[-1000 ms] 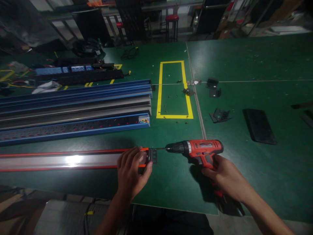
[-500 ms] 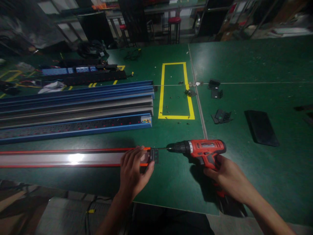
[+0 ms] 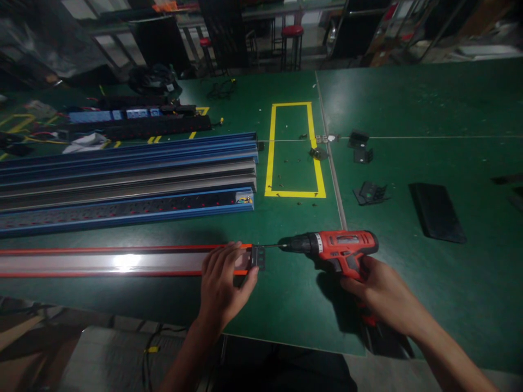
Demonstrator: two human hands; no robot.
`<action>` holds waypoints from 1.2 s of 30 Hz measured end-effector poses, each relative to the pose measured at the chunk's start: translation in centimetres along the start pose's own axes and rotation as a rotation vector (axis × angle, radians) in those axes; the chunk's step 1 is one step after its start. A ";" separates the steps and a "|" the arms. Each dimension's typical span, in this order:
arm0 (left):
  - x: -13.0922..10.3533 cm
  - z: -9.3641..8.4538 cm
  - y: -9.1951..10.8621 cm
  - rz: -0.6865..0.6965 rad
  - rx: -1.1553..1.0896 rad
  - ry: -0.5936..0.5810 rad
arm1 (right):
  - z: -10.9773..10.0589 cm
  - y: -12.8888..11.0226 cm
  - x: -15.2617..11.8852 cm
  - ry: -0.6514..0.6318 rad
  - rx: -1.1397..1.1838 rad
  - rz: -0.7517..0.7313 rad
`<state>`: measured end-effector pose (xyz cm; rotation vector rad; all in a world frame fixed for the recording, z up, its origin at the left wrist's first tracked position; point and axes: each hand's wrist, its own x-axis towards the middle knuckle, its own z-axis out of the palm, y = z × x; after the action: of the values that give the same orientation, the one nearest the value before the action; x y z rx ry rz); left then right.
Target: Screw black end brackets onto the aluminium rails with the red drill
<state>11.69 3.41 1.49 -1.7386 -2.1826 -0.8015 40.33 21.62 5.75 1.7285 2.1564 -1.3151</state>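
My right hand [image 3: 379,291] is wrapped round the handle of a red and black cordless drill [image 3: 347,243]. The drill lies level, its long thin bit pointing left at the upper corner of a black end bracket [image 3: 258,258]. Whether the tip sits in a screw is too small to tell. My left hand [image 3: 224,280] grips the right end of a long orange-edged metal profile [image 3: 163,262], fingers over the top and thumb against the bracket. The profile runs out of view to the left.
Behind lie several blue and grey profiles [image 3: 163,169]. Small screws [image 3: 280,185] are scattered around a yellow tape rectangle [image 3: 268,149]. To the right are black brackets [image 3: 370,193] and a flat black box [image 3: 437,212]. The green table's front edge [image 3: 294,343] is near me.
Almost nothing differs. The view has shifted very slightly; both hands, the drill and the profile keep their places relative to each other.
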 end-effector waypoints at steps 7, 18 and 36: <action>-0.1 -0.1 -0.2 0.000 -0.017 -0.011 | -0.3 0.0 0.4 -0.094 0.127 0.006; 0.1 0.0 0.0 -0.009 -0.079 -0.004 | 0.0 -0.4 0.8 -0.064 -0.058 -0.106; 3.3 -2.7 -7.2 0.159 -0.045 -0.397 | 1.2 -1.5 0.9 0.121 -0.247 -0.156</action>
<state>3.56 3.62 3.47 -2.2200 -2.2301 -0.5037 38.27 21.55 5.37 1.6098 2.4428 -0.9430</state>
